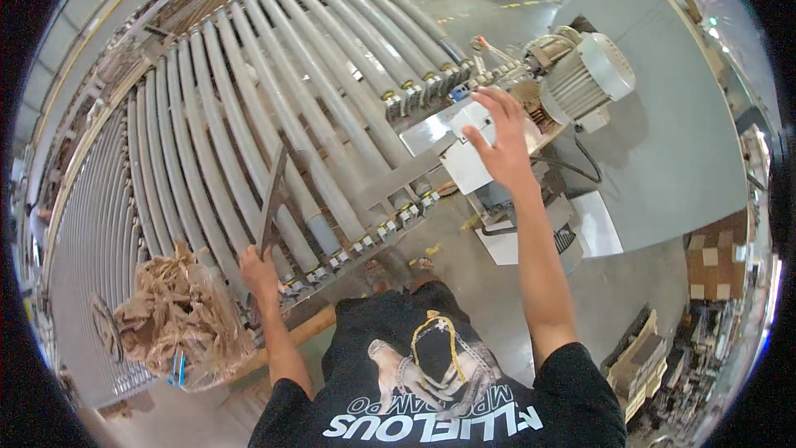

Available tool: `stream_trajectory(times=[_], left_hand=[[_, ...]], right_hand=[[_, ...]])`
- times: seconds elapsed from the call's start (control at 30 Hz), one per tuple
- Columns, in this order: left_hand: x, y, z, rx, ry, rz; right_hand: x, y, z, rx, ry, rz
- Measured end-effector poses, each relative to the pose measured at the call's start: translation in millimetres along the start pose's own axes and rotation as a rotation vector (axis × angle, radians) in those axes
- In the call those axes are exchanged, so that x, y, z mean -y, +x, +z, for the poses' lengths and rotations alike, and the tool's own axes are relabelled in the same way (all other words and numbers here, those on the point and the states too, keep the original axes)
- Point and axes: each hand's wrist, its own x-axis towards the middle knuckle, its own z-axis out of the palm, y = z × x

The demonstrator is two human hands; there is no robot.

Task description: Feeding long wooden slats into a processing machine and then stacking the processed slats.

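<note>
My left hand (259, 272) is closed round the lower end of a long, narrow, dark strip (272, 192), which stands tilted above the rollers; its material I cannot make out. Beneath it runs a roller conveyor (311, 145) with grey metal rollers. My right hand (500, 143), fingers spread and holding nothing, is over a white box-like panel (466, 166) at the conveyor's right end. Whether the fingertips touch the panel I cannot tell. A grey electric motor (589, 79) sits just beyond that hand.
Crumpled brown paper fills a clear plastic bag (186, 319) at the lower left. A large grey panel (663, 116) stands to the right, with black cable (587, 166) hanging beside it. Cartons (717, 261) and an open box (638, 361) are at the far right.
</note>
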Motion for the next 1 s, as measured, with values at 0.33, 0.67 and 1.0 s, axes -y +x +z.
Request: stream_trajectory(times=[0.33, 0.67, 1.0], left_hand=[[-199, -4, 27, -0.099, -0.366, 0.693], [-220, -16, 81, 0.101, -0.196, 0.786], [-85, -53, -39, 0.212, -0.328, 0.2]], right_hand=[[0, 4, 4, 0.223, -0.297, -0.014], [-1, -2, 4, 0.269, -0.256, 0.002], [0, 7, -6, 0.257, -0.227, -0.028]])
